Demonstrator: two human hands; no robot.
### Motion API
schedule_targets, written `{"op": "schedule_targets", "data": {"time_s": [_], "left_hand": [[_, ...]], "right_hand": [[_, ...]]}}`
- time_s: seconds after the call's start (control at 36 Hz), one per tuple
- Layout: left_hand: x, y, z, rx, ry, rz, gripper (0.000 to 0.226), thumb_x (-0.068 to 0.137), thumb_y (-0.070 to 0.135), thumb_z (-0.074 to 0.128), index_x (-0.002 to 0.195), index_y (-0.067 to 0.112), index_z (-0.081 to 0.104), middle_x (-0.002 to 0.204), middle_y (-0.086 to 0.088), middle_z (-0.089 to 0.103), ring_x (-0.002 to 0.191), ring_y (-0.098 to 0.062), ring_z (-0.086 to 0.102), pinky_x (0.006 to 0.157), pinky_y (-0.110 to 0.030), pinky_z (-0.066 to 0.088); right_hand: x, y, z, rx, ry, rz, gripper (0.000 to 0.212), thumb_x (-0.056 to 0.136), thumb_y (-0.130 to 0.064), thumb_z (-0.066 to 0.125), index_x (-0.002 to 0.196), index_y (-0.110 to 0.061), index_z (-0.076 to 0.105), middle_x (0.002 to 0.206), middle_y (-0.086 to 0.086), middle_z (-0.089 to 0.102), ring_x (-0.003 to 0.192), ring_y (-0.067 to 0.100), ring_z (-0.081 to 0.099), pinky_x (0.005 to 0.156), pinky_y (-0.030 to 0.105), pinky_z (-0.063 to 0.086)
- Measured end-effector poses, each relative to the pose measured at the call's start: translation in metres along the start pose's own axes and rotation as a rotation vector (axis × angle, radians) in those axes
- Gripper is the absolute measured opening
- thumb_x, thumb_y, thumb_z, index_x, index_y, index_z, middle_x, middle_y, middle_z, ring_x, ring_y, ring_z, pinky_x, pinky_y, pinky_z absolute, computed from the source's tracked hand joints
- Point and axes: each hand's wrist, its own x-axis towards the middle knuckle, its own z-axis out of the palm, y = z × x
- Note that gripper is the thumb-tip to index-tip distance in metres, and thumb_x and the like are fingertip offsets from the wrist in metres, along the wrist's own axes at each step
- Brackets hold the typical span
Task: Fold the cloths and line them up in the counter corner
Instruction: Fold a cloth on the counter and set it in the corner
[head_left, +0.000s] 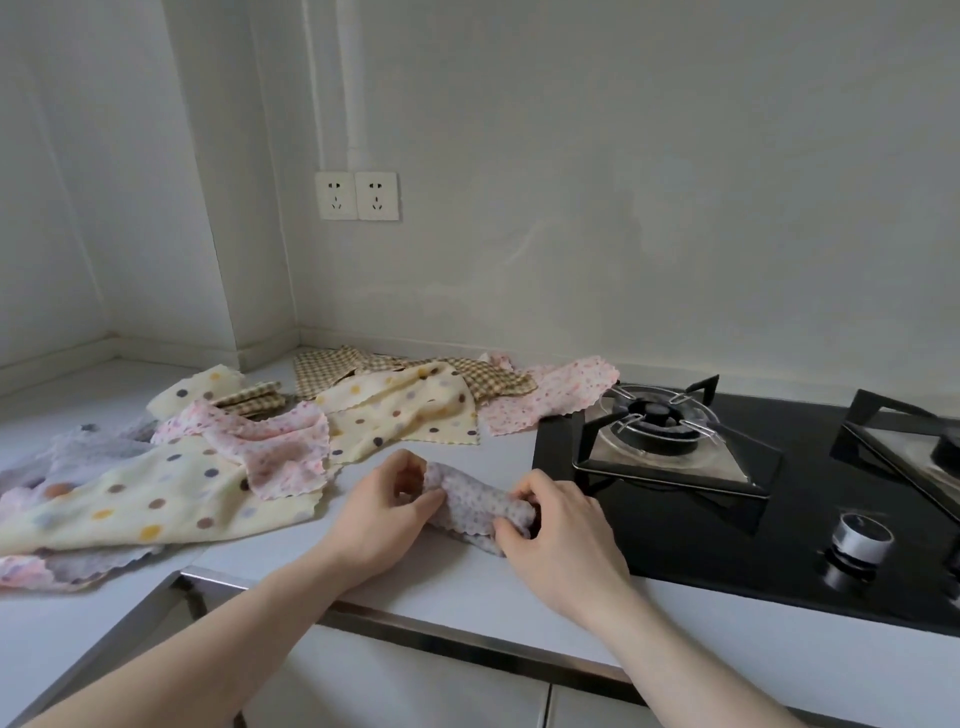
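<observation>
A small lilac dotted cloth (475, 506) lies bunched on the white counter (415, 577) near the front edge. My left hand (387, 512) pinches its left end and my right hand (558, 535) grips its right end. Several unfolded cloths spread to the left and behind: a large cream polka-dot cloth (135, 504), a pink floral cloth (275, 447), another cream dotted cloth (410, 415), a brown checked cloth (332, 366), a pink cloth (550, 397) by the stove and a grey cloth (88, 449).
A black glass gas hob (691, 525) with two burners and a silver knob (860, 538) sits right of my hands. The counter corner (260, 358) meets white walls with two sockets (357, 196). Cabinet fronts run below the counter edge.
</observation>
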Motion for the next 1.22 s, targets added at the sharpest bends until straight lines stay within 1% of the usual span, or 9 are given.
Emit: {"op": "schedule_targets", "data": {"time_s": [0.11, 0.28, 0.44, 0.56, 0.67, 0.81, 0.92, 1.03, 1.22], "left_hand": [[0.006, 0.0, -0.003, -0.053, -0.009, 0.022, 0.01, 0.093, 0.03, 0.07, 0.095, 0.024, 0.063, 0.087, 0.006, 0.069, 0.079, -0.02, 0.068, 0.074, -0.035, 0.057], [-0.004, -0.003, 0.009, -0.045, 0.042, -0.068, 0.01, 0.094, 0.031, 0.069, 0.094, 0.022, 0.063, 0.083, 0.007, 0.067, 0.074, -0.011, 0.064, 0.067, -0.023, 0.053], [0.006, 0.029, 0.006, -0.029, -0.001, -0.325, 0.01, 0.092, 0.029, 0.072, 0.09, 0.022, 0.065, 0.078, 0.009, 0.069, 0.072, -0.009, 0.063, 0.064, -0.019, 0.048], [0.0, 0.083, -0.003, -0.192, -0.05, -0.468, 0.014, 0.09, 0.027, 0.075, 0.093, 0.015, 0.066, 0.08, -0.002, 0.071, 0.073, -0.021, 0.068, 0.069, -0.035, 0.059], [-0.004, 0.164, -0.017, -0.226, -0.144, -0.419, 0.01, 0.089, 0.012, 0.075, 0.094, 0.014, 0.066, 0.085, -0.006, 0.072, 0.076, -0.02, 0.07, 0.069, -0.027, 0.058], [-0.016, 0.268, -0.024, -0.294, -0.325, -0.332, 0.01, 0.089, 0.006, 0.075, 0.094, 0.009, 0.067, 0.077, -0.007, 0.073, 0.074, -0.02, 0.073, 0.071, -0.032, 0.062], [-0.015, 0.335, -0.005, -0.264, -0.453, -0.208, 0.01, 0.088, 0.017, 0.077, 0.088, 0.016, 0.068, 0.077, -0.01, 0.073, 0.074, -0.025, 0.073, 0.066, -0.029, 0.059], [-0.016, 0.394, 0.03, -0.221, -0.518, -0.117, 0.015, 0.088, 0.031, 0.078, 0.083, 0.022, 0.068, 0.077, -0.004, 0.073, 0.072, -0.022, 0.07, 0.069, -0.039, 0.059], [-0.06, 0.497, 0.104, -0.228, -0.61, -0.031, 0.012, 0.089, 0.029, 0.077, 0.087, 0.019, 0.069, 0.076, 0.003, 0.073, 0.067, -0.003, 0.067, 0.061, -0.016, 0.051]], "right_hand": [[0.007, 0.001, 0.001, 0.063, 0.01, -0.046, 0.02, 0.089, -0.049, 0.062, 0.099, -0.035, 0.053, 0.096, -0.017, 0.057, 0.09, 0.008, 0.044, 0.081, 0.028, 0.038], [0.002, 0.013, 0.011, 0.089, -0.065, -0.001, 0.023, 0.087, -0.053, 0.064, 0.099, -0.036, 0.053, 0.099, -0.019, 0.056, 0.096, 0.007, 0.047, 0.085, 0.028, 0.045], [0.015, 0.007, -0.008, 0.308, -0.274, 0.228, 0.016, 0.084, -0.041, 0.07, 0.093, -0.035, 0.059, 0.1, -0.018, 0.06, 0.094, 0.0, 0.056, 0.075, 0.017, 0.045], [0.013, -0.02, -0.063, 0.521, -0.328, 0.453, 0.008, 0.088, -0.023, 0.069, 0.091, -0.026, 0.062, 0.087, -0.007, 0.069, 0.081, 0.008, 0.064, 0.062, 0.012, 0.047], [0.004, -0.041, -0.154, 0.613, -0.276, 0.568, 0.01, 0.09, -0.024, 0.067, 0.1, -0.028, 0.069, 0.091, -0.009, 0.072, 0.086, 0.001, 0.067, 0.066, 0.012, 0.048], [-0.039, -0.059, -0.271, 0.607, -0.223, 0.661, 0.006, 0.089, -0.026, 0.069, 0.084, -0.026, 0.073, 0.08, -0.004, 0.072, 0.073, 0.002, 0.062, 0.065, 0.021, 0.046], [-0.072, -0.053, -0.343, 0.553, -0.11, 0.699, 0.009, 0.09, -0.028, 0.07, 0.082, -0.025, 0.073, 0.079, -0.003, 0.072, 0.073, 0.006, 0.064, 0.067, 0.026, 0.047], [-0.106, -0.033, -0.399, 0.475, 0.005, 0.72, 0.016, 0.091, -0.035, 0.069, 0.081, -0.023, 0.071, 0.077, -0.003, 0.072, 0.074, 0.012, 0.068, 0.065, 0.028, 0.05], [-0.181, 0.023, -0.492, 0.406, 0.119, 0.727, 0.012, 0.089, -0.032, 0.073, 0.082, -0.023, 0.072, 0.076, -0.003, 0.073, 0.072, 0.013, 0.07, 0.067, 0.035, 0.055]]}}
